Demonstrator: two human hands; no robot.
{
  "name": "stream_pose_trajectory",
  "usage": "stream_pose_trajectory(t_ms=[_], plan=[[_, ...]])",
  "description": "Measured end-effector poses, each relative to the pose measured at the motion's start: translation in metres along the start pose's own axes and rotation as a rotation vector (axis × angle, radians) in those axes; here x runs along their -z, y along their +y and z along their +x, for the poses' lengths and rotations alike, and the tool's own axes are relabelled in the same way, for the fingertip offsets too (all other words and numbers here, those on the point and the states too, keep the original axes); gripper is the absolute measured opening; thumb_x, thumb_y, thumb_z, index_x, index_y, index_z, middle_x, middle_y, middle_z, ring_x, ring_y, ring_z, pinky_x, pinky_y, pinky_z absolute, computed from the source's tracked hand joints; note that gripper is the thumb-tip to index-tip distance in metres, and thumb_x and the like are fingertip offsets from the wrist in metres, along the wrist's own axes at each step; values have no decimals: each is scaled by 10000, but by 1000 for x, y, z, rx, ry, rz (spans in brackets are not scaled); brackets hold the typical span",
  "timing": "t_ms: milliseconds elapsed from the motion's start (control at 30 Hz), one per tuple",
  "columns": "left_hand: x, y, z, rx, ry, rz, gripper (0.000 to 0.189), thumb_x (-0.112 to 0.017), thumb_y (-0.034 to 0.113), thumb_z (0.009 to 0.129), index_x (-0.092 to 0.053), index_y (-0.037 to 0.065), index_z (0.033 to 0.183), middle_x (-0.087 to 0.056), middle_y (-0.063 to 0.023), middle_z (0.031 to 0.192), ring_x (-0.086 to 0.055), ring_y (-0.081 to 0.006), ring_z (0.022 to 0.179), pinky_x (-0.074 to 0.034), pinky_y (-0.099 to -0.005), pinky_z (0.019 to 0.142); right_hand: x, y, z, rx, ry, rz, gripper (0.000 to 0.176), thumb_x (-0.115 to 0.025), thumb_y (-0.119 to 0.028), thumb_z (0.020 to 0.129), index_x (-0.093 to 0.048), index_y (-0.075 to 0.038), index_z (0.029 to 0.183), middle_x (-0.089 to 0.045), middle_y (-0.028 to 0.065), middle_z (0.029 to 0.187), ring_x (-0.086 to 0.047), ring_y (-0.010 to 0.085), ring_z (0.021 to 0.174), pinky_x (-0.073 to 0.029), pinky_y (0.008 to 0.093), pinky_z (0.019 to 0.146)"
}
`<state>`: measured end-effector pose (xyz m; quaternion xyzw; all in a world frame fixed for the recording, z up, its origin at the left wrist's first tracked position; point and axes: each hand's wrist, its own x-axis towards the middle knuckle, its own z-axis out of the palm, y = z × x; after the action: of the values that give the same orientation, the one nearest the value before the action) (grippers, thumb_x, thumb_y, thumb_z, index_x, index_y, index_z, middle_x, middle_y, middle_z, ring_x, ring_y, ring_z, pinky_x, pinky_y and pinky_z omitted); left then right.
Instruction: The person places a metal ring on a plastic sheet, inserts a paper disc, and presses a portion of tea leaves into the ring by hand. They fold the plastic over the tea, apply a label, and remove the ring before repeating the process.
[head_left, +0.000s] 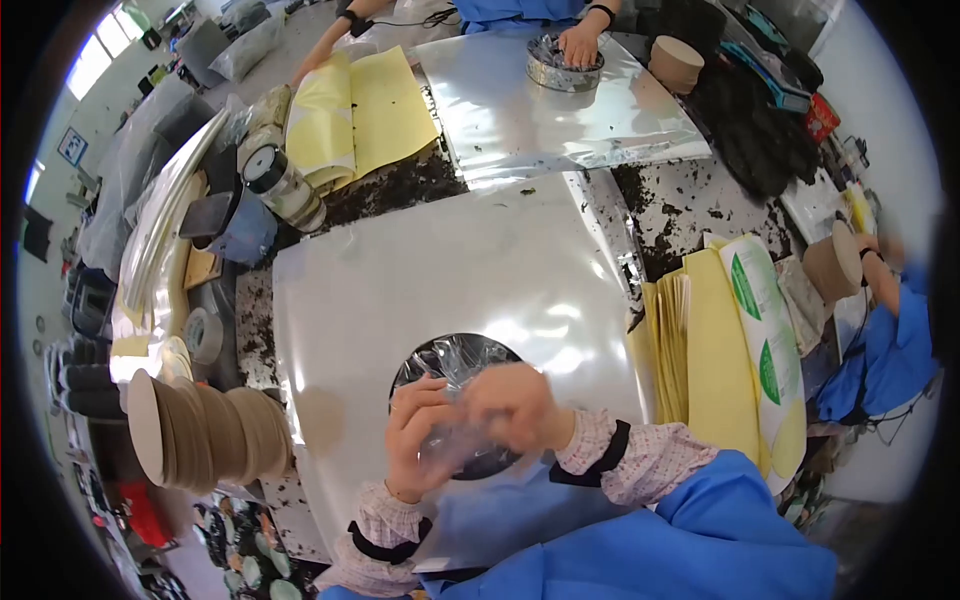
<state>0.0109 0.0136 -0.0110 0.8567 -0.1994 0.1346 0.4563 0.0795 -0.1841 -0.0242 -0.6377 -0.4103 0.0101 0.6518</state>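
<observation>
A round dark container lined with crinkled clear plastic film sits on a shiny metal sheet. Over its left and front part is my left hand, with fingers bent around some clear film. My right hand is above the container's right side, blurred by motion, its fingers curled close to the left hand. Whatever lies between the right fingers is too smeared to make out.
Stacked brown discs stand at left. Yellow sheets lie at right. A jar and blue container are back left. Across the table, a person's hand touches another film-lined tin. Another person's arm is at far right.
</observation>
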Motion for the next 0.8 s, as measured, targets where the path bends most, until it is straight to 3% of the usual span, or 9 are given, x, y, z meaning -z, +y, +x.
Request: stream_pose_trajectory(t_ms=[67, 133, 233, 333, 433, 533, 600, 767, 800], plan=[[-16, 11, -2, 107, 45, 264, 339, -757, 195, 806, -649, -2, 1060, -628, -174, 1137, -579, -402, 1154, -453, -511, 1058, -21, -17, 6, -383, 495, 242, 330, -600, -343, 931, -628, -19, 990, -669, 157, 977, -648, 342, 884, -514, 377, 915], [-31, 15, 1, 168, 29, 392, 223, -664, 75, 817, -648, 17, 1031, -624, -181, 1092, -573, -406, 1121, -455, -508, 1043, -55, -31, 1, -162, 261, -241, 149, -631, -93, 887, -612, -9, 1008, -604, 168, 1077, -590, 359, 1038, -491, 415, 926], [-23, 7, -8, 141, -62, 206, 378, -680, 79, 798, -631, -22, 1159, -575, -206, 1261, -540, -422, 1191, -436, -498, 1068, -72, -30, -13, -147, 238, -341, 159, -658, -58, 864, -613, -15, 1010, -588, 168, 1130, -557, 351, 1125, -459, 423, 979], [-14, 26, 1, 188, 250, -48, 531, -706, 99, 781, -584, -36, 1280, -517, -221, 1369, -503, -435, 1262, -415, -507, 1089, -52, -43, -17, -128, 98, -438, 143, -653, -59, 873, -622, -19, 1006, -587, 166, 1154, -545, 344, 1163, -453, 436, 1006], [-16, 18, -5, 75, -63, 337, 670, -732, 99, 756, -518, -7, 1382, -464, -240, 1436, -423, -444, 1377, -343, -525, 1152, -42, -68, -24, -35, 35, -742, 128, -668, -89, 828, -658, -39, 946, -619, 124, 1055, -586, 334, 1094, -503, 444, 945], [-15, 24, -8, 99, -146, 426, 748, -747, 141, 769, -460, -34, 1437, -421, -243, 1505, -355, -431, 1448, -282, -525, 1199, -21, -68, -13, -264, -189, -732, 117, -667, -120, 760, -660, -45, 849, -617, 92, 928, -617, 310, 968, -531, 415, 818], [-20, 26, -5, 97, -184, 413, 769, -746, 174, 786, -440, -60, 1451, -382, -248, 1551, -326, -421, 1473, -258, -515, 1215, -37, -10, -23, -257, -132, -943, 56, -631, -89, 739, -617, -44, 769, -589, 113, 831, -625, 314, 826, -528, 405, 717], [-25, 23, 4, 164, -372, 537, 916, -728, 341, 842, -312, -161, 1486, -241, -313, 1615, -213, -423, 1525, -161, -504, 1242, 17, -34, -49, -134, 45, -700, 163, -666, -109, 750, -660, -3, 874, -666, 154, 943, -672, 331, 913, -556, 417, 790], [-25, 24, 4, 170, -390, 554, 923, -723, 352, 847, -305, -166, 1486, -229, -318, 1617, -203, -427, 1527, -157, -510, 1241, 51, -35, -76, -83, 128, -918, 163, -693, -99, 797, -681, -10, 933, -690, 153, 1013, -685, 327, 944, -562, 408, 814]])
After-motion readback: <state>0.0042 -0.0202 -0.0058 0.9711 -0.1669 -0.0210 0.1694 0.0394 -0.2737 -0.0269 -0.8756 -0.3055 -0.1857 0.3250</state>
